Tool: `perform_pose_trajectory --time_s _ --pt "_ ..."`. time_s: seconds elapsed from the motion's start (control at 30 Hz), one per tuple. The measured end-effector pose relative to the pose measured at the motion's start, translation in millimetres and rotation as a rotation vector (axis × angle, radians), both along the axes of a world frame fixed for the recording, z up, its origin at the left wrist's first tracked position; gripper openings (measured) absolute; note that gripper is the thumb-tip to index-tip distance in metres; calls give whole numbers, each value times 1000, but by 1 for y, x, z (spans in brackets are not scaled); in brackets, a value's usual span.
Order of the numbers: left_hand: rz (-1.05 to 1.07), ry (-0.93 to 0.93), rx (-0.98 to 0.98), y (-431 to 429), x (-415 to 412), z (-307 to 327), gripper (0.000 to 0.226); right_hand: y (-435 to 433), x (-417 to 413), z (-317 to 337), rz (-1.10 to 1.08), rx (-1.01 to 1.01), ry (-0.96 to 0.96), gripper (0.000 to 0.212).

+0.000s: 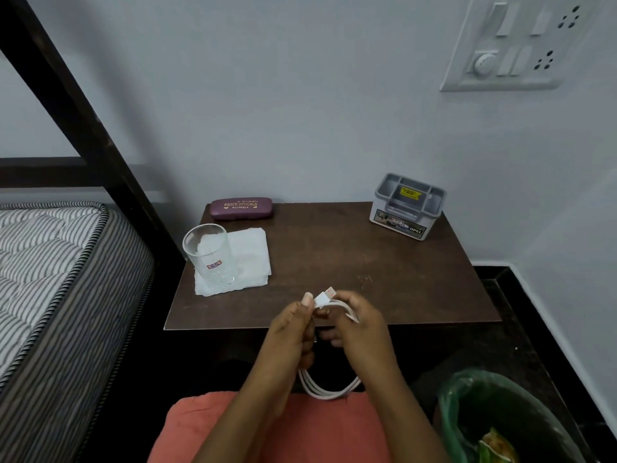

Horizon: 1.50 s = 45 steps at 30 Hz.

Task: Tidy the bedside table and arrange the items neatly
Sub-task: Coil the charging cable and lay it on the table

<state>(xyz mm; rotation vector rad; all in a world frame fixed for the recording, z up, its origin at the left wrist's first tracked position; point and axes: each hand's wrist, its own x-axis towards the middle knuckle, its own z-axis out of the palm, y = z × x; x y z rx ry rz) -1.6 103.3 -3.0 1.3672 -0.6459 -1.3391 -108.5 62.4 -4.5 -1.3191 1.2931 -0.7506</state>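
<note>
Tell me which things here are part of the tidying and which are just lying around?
Part of the tidying:
white cable, held by both hands (left, right)
glass
folded napkin
spectacle case
small grey box
bedside table

Just around:
bed mattress
wall switchboard
bin with green liner

Both hands work at the counter's (pixel 334 255) front edge: left hand (pixel 293 329) and right hand (pixel 360 324) grip a coiled white cable (pixel 329 385), plug up. Glass (pixel 208 255) stands on a folded tissue (pixel 248 257), purple spectacle case (pixel 241 207) behind, grey box (pixel 407 207) far right.
</note>
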Motion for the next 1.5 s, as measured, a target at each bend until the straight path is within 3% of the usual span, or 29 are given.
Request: perform_pose_trajectory --time_s 0.03,0.1,0.2,0.33,0.43,0.57,0.63,0.77,0.9,1.0,1.07,1.27,1.37,1.5 --pt "13 -2 15 0 1 1 33 -2 -4 2 32 116 -211 25" --pt "54 -17 23 -1 4 2 31 -5 -12 5 77 258 -451 31" --pt "71 -95 -37 -3 3 2 19 -7 -15 4 11 328 -566 26" --pt "78 -222 -92 -4 3 -2 8 -9 -16 2 -16 234 -397 22" --pt "121 -289 -74 -4 7 -5 8 -7 -17 3 26 226 -375 22" --pt "99 -536 -108 -2 9 -8 13 -6 -15 8 46 211 -319 22" --pt "124 -546 -125 -2 9 -7 12 -7 -14 9 41 209 -305 20" --pt "293 -352 -204 -6 16 0 16 -6 -14 12 25 203 -318 19" --pt "96 -516 -213 -1 9 0 6 -6 -12 14 10 227 -345 16" --pt "92 -596 -208 -1 5 -6 5 -6 -12 14 25 205 -308 13" --pt "120 -548 -217 -3 7 -6 3 -5 -12 13 31 176 -296 14" --pt "476 -72 -152 -3 25 4 21 -8 -19 12 25 266 -339 8" --pt "572 -58 -60 -2 34 2 19 -7 -22 14 61 283 -435 9" --pt "489 -211 -18 -3 38 -5 20 -6 -20 16 114 248 -487 15"
